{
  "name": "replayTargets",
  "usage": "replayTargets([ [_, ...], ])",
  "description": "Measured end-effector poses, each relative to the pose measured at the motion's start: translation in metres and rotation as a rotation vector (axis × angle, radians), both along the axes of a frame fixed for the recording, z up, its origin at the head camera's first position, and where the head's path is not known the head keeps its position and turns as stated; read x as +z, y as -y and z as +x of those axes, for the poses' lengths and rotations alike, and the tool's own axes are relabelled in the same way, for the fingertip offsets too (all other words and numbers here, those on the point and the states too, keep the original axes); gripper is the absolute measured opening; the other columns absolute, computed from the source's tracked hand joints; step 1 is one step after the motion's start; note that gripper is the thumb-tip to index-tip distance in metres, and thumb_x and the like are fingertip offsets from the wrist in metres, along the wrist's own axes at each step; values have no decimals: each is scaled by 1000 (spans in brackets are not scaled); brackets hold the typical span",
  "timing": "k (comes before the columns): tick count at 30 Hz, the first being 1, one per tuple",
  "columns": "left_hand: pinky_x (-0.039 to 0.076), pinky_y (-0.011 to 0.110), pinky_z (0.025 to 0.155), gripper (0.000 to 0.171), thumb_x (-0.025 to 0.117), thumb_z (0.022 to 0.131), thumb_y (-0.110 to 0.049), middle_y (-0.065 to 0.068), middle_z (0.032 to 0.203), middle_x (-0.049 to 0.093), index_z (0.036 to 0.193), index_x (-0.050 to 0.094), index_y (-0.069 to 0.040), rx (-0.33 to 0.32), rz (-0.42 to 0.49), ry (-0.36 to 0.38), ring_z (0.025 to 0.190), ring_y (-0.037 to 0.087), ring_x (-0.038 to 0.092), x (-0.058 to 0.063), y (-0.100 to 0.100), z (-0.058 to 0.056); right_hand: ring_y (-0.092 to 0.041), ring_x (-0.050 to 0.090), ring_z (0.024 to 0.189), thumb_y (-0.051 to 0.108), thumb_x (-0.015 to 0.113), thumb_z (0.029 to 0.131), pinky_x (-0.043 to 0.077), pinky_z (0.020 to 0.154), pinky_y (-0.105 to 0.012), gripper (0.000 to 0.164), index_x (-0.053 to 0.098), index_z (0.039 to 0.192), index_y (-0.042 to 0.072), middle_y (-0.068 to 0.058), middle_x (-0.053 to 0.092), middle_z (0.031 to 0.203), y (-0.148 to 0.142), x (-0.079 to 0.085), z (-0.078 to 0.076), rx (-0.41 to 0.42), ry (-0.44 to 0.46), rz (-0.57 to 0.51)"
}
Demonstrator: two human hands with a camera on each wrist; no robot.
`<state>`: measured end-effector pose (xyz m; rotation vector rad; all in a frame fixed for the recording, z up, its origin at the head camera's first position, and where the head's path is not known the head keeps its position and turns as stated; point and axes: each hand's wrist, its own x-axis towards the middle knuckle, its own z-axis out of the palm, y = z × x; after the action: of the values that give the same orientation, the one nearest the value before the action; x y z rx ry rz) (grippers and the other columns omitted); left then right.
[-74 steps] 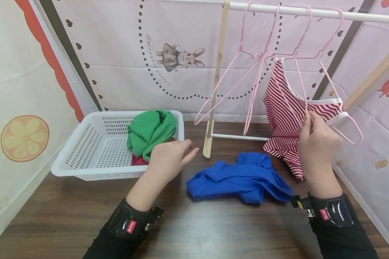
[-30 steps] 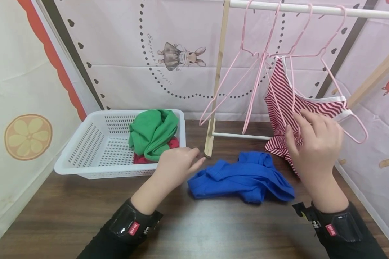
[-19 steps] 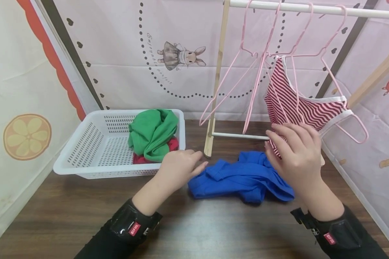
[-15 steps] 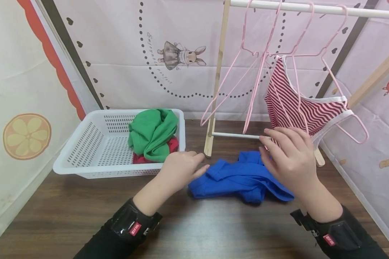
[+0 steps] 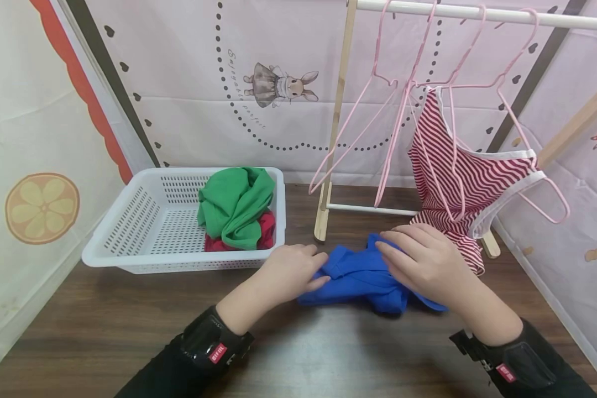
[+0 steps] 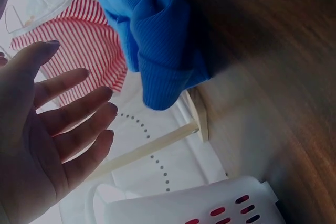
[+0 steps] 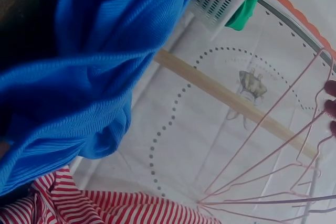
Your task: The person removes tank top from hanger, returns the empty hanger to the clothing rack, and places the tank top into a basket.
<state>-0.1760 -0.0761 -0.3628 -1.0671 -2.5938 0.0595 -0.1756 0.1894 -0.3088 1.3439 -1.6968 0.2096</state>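
A crumpled blue ribbed garment [image 5: 360,276] lies on the table between my hands. My right hand [image 5: 430,265] is over its right part, fingers extended and slightly bent. At the garment's left end is my left hand [image 5: 293,271]; in the left wrist view its fingers [image 6: 84,129] are spread and relaxed, apart from the blue cloth [image 6: 157,40]. In the right wrist view, only fingertips [image 7: 331,107] show at the right edge, with the blue folds filling the left. A red-and-white striped sleeveless top [image 5: 495,179] hangs behind my right hand on a pink hanger.
Several pink hangers [image 5: 378,47] hang from the white rail [image 5: 457,11] of a rack with wooden posts [image 5: 341,83]. At the left stands a white perforated basket [image 5: 154,262] holding green cloth [image 5: 236,204] and red cloth [image 5: 267,228]. Printed fabric walls surround the brown table [image 5: 303,359].
My right hand has let go at the striped top and moved left and down over the blue garment. My left hand has shifted right to the garment's left end.
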Motion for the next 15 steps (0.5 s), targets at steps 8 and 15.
replayTargets([
  [8,51,31,56,40,66,89,-50,4,95,62,111,66,-17,-22,-72,34,79,17,62,-5,-6,-2,-26,64,73,27,46,101,50,63,-40,37,71,97,0,-9,67,83,-10,-20,-9,-196,231,234],
  [15,55,39,77,56,63,88,-56,9,128,56,133,59,-22,-18,-172,165,111,26,58,-8,-13,-3,-20,63,67,23,81,78,51,60,-36,33,70,100,2,-6,66,79,-12,-27,-10,-331,373,354],
])
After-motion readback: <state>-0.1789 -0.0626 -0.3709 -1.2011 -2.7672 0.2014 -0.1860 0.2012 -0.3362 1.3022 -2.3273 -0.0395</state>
